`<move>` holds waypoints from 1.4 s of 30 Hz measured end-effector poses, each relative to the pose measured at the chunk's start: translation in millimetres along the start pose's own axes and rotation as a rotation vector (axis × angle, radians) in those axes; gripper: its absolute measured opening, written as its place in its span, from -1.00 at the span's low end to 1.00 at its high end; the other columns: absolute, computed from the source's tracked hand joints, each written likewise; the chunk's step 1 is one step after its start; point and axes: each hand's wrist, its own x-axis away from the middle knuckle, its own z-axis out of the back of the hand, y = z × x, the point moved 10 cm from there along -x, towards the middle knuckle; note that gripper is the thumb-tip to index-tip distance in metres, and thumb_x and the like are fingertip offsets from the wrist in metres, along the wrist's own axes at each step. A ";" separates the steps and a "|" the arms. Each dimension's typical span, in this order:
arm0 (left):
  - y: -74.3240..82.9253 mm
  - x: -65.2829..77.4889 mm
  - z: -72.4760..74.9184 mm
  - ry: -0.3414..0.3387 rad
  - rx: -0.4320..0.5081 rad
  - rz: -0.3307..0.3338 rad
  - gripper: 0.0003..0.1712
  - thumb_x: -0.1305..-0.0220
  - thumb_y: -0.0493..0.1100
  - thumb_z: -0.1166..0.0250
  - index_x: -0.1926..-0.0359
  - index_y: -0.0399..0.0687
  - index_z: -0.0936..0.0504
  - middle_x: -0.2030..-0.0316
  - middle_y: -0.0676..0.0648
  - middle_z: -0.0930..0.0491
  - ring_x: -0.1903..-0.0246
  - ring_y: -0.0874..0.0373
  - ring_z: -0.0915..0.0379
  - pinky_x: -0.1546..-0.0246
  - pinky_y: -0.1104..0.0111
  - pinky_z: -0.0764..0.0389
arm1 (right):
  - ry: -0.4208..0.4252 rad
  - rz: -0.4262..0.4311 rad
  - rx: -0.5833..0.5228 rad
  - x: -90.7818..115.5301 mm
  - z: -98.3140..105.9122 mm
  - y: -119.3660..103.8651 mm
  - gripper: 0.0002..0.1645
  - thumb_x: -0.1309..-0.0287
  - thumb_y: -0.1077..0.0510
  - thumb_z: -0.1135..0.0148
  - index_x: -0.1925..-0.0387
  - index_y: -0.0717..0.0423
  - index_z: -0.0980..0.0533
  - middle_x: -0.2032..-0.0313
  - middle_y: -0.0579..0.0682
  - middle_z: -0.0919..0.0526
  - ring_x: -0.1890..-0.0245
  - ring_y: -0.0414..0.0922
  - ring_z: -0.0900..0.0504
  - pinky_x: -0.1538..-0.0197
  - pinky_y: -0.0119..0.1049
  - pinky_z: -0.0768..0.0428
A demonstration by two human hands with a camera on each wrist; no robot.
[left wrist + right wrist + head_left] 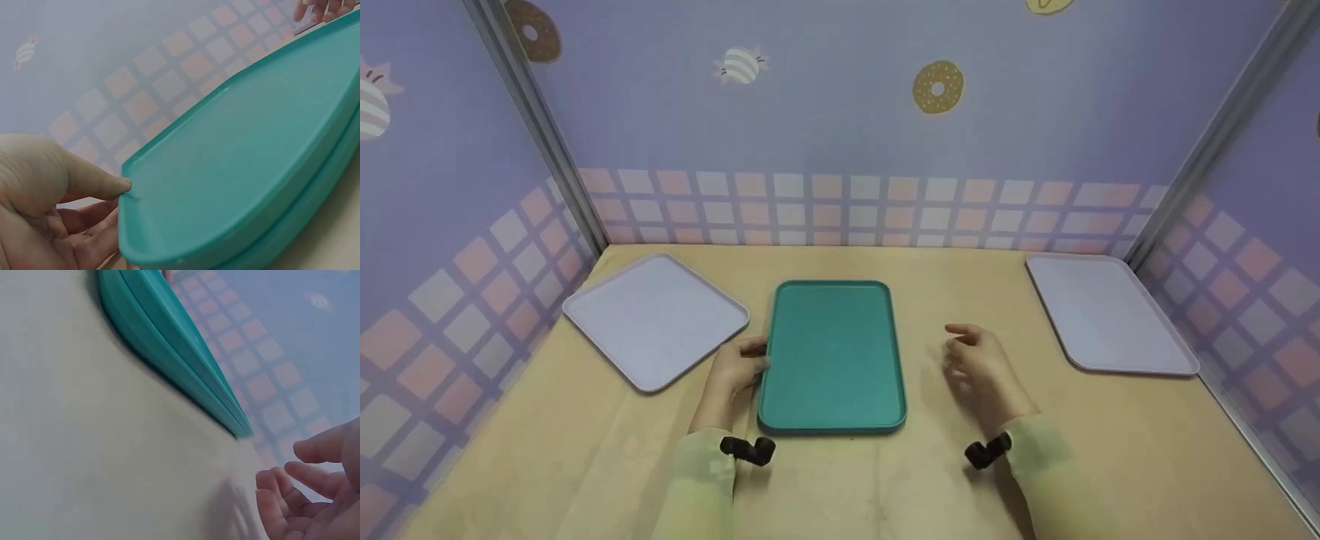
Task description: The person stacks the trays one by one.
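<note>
Green trays (832,352) lie stacked in the middle of the table, two rims showing one above the other in the left wrist view. At the left long side, my left hand (737,366) pinches the upper tray's edge (225,169). Its thumb (101,183) presses on the rim, while the other fingers curl at the outer side, partly hidden by the tray. My right hand (976,358) hovers over the table to the right of the stack, apart from it. Its fingers (273,500) are loosely bent and hold nothing.
A pale lilac tray (656,322) lies turned at an angle on the left, its corner near my left hand. Another pale tray (1114,315) lies at the far right by the side wall. Patterned walls (840,112) enclose the wooden table (840,487) at the back and both sides.
</note>
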 end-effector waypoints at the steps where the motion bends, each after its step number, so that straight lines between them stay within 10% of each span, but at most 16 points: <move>1: -0.2 0.0 -0.8 -0.006 0.005 0.001 -0.44 -0.41 -0.44 -0.18 -0.41 -0.33 -0.44 -0.32 -0.40 -0.49 -0.30 -0.26 -0.46 -0.24 0.04 -0.60 | 0.019 0.005 -0.007 1.0 13.3 1.5 -0.46 -0.49 0.23 -0.03 -0.43 0.20 -0.39 -0.09 0.20 -0.53 0.16 -0.07 -0.63 0.14 -0.30 -0.68; 10: 0.3 1.6 -0.4 -0.014 -0.006 -0.003 -0.43 -0.43 -0.42 -0.17 -0.43 -0.34 -0.41 -0.33 -0.42 -0.46 -0.32 -0.29 -0.43 -0.28 -0.01 -0.57 | 0.229 0.107 0.243 6.6 131.2 16.2 -0.42 -0.48 0.19 -0.05 -0.44 0.28 -0.36 -0.27 0.36 -0.50 -0.27 0.18 -0.51 0.00 -0.49 -0.54; 17: 0.3 -0.5 -1.1 -0.013 0.002 -0.014 -0.44 -0.42 -0.43 -0.15 -0.42 -0.35 -0.41 -0.33 -0.41 -0.47 -0.31 -0.29 -0.44 -0.27 -0.01 -0.57 | 0.219 0.175 0.455 8.8 181.9 32.3 -0.36 -0.38 0.24 -0.13 -0.41 0.40 -0.32 -0.31 0.53 -0.40 -0.34 0.45 -0.32 -0.33 0.30 -0.38; 25: -2.3 0.1 -0.9 -0.012 -0.001 0.003 -0.42 -0.44 -0.41 -0.17 -0.44 -0.30 -0.40 -0.34 -0.39 -0.46 -0.31 -0.27 -0.44 -0.28 -0.02 -0.57 | 0.013 0.206 0.635 7.1 194.6 53.4 -0.45 -0.34 0.20 -0.26 -0.26 0.43 -0.46 -0.20 0.57 -0.47 -0.25 0.52 -0.38 -0.26 0.40 -0.39; 42: -1.6 -0.9 -2.6 -0.018 0.016 -0.014 -0.42 -0.44 -0.41 -0.17 -0.45 -0.33 -0.38 -0.33 -0.42 -0.47 -0.31 -0.27 -0.44 -0.28 0.02 -0.57 | -0.032 0.238 0.761 0.4 186.7 52.8 -0.79 -0.26 0.34 -0.28 0.09 0.23 -0.69 0.18 0.28 -0.70 0.13 0.20 -0.65 0.01 0.15 -0.59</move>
